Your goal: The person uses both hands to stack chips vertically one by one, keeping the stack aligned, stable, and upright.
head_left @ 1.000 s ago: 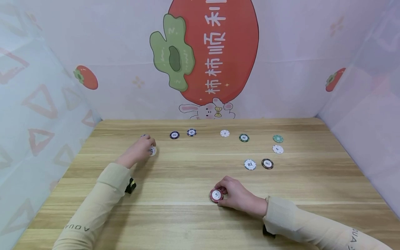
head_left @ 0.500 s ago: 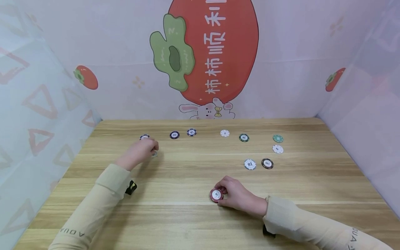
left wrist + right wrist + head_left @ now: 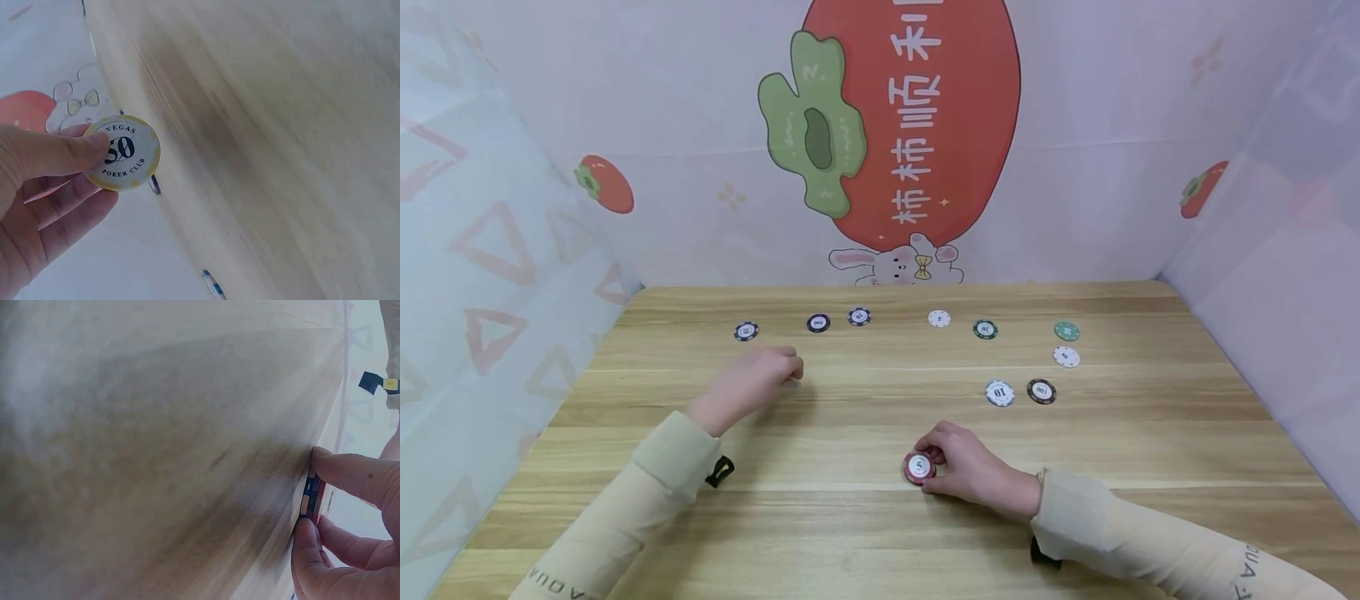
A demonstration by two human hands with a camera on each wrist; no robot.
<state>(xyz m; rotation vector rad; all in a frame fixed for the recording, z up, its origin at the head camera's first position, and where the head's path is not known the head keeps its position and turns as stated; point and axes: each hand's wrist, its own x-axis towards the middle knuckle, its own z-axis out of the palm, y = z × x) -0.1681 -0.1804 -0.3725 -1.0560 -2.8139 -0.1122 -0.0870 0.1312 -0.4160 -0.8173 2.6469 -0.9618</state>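
Note:
My left hand (image 3: 751, 387) pinches a white and yellow poker chip (image 3: 128, 159) marked 50 between thumb and fingers, held over the left part of the table. In the head view that chip is hidden by the hand. Near the middle front, my right hand (image 3: 970, 473) grips the edges of a small stack of poker chips, topped by a red chip (image 3: 919, 467) marked 5. From the right wrist view, a dark chip with light edge patches (image 3: 306, 503) lies under the red one, low at the tabletop. A blue chip (image 3: 746, 331) lies just beyond my left hand.
On the wooden table (image 3: 820, 542) lie further chips: a purple one (image 3: 818, 322), a blue one (image 3: 859, 317), a white one (image 3: 938, 318), green ones (image 3: 985, 329) (image 3: 1067, 332), another white one (image 3: 1066, 357), a light-blue 10 (image 3: 999, 393) and a black 100 (image 3: 1041, 391). Printed walls enclose the back and sides.
My left hand has picked up the 50 chip from the table and moved slightly right with it, uncovering the blue chip behind. My right hand has stayed still on the stack.

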